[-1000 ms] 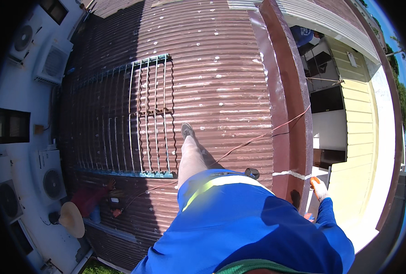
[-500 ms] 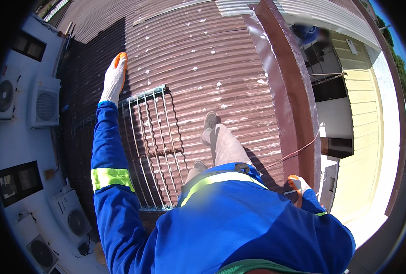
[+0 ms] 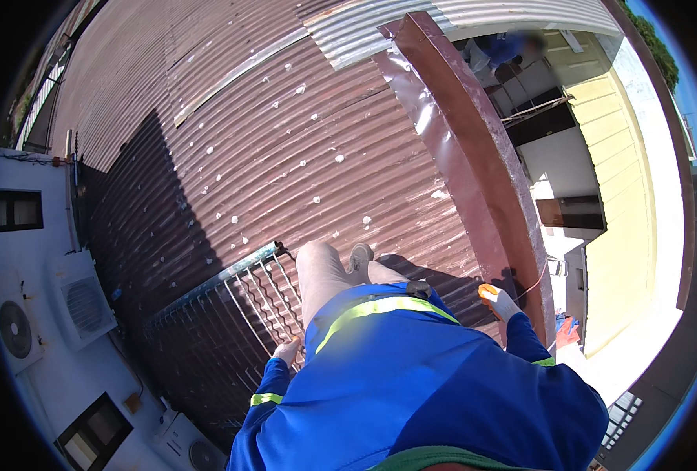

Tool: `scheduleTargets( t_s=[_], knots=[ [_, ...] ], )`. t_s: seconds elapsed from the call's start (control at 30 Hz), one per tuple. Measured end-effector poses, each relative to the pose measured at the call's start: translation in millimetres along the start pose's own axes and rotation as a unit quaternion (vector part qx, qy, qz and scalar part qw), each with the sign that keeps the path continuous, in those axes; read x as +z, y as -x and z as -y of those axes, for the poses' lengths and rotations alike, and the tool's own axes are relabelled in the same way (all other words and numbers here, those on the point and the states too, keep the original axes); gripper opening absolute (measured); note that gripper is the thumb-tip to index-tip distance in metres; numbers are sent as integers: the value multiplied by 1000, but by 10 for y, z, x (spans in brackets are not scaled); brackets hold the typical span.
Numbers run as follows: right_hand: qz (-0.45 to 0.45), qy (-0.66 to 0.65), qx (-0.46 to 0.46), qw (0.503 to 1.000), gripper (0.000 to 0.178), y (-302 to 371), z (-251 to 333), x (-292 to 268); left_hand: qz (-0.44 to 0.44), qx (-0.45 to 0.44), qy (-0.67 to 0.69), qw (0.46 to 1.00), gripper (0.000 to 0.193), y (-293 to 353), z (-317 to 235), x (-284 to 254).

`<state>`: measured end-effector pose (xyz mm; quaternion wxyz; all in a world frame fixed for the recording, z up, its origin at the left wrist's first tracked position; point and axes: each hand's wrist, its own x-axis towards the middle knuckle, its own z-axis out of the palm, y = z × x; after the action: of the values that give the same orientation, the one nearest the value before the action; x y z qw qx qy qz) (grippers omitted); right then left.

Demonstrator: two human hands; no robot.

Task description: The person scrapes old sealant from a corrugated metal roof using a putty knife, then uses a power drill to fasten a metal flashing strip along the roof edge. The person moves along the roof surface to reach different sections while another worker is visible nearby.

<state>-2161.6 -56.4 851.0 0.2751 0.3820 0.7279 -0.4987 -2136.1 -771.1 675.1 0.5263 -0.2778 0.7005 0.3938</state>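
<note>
In the head view, the person's left hand (image 3: 287, 351), in a pale work glove, is low beside the thigh, at the upper right part of a metal grille (image 3: 242, 267); its fingers look bent, but I cannot tell whether they pinch a bar or only hang over it; the grille lies on the brown corrugated roof (image 3: 270, 180), left of the legs, with a blue-green rail along its upper edge and thin bars running down from it, partly in sunlight and partly in shade.

The right hand (image 3: 499, 301), in a white glove with orange fingers, is near a brown metal channel (image 3: 474, 137) at the roof's right side; its fingers curl inward, and I cannot tell whether they hold anything or touch the metal; a thin reddish cord (image 3: 538, 281) arcs over the channel just beside this hand.

The person wears a blue jacket (image 3: 427, 369) with a yellow band, and one grey shoe (image 3: 359, 257) shows on the roof; to the left, outdoor cooling units (image 3: 85, 298) stand along a white wall (image 3: 38, 251); to the right is a yellow panelled wall (image 3: 611, 165), with a co-worker in blue (image 3: 505, 47) farther up.
</note>
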Motion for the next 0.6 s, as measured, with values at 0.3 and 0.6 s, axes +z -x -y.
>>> scheduleTargets(
  t_s=[0.3,0.6],
  knots=[
    [-80,-186,121,972,37,-1176,2013,840,22,57,-337,940,56,-835,-1740,-2104],
    [-97,-166,99,976,53,-1216,3298,1431,-184,441,142,867,69,-2056,-9022,-6557]
  ],
)
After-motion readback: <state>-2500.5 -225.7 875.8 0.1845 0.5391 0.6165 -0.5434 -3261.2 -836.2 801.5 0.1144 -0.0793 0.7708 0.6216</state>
